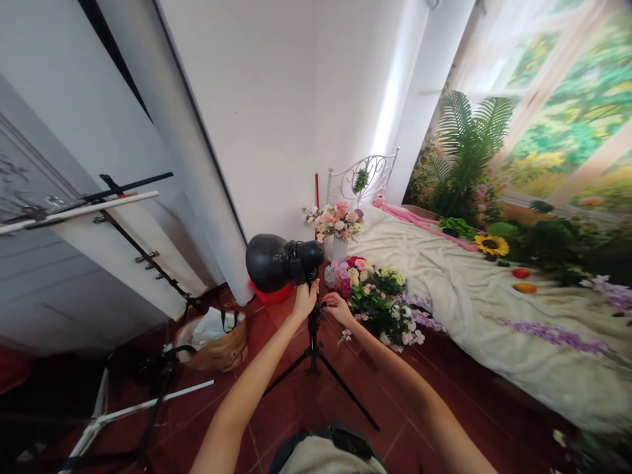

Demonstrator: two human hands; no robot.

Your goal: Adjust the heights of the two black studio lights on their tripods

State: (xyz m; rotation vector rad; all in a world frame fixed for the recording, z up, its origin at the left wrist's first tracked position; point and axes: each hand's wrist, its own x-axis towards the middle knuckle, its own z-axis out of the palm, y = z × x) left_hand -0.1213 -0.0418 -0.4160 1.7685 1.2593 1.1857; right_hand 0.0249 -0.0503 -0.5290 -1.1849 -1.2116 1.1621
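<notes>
Two hands: one left [306, 299], one right [338, 308]. One lamp [269, 263]. One stand [314, 342], two legs clearly visible. One basket [217, 352]. One red tub [271, 294]. One bed [419, 250]. One vase [336, 249]. One sunflower [492, 244]. Two fruits [520, 272]. Purple sprays [553, 334]: at least two on bed. Other blossoms [360, 264] overlap, many, exact count unclear.

The lamp [268, 263] has a matt black shell, the tripod [313, 345] smooth metal-looking legs, the blanket [444, 283] is soft, rumpled cloth, the floor [296, 408] smooth tile with a dull sheen, and the wall [276, 118] smooth, matt.
</notes>
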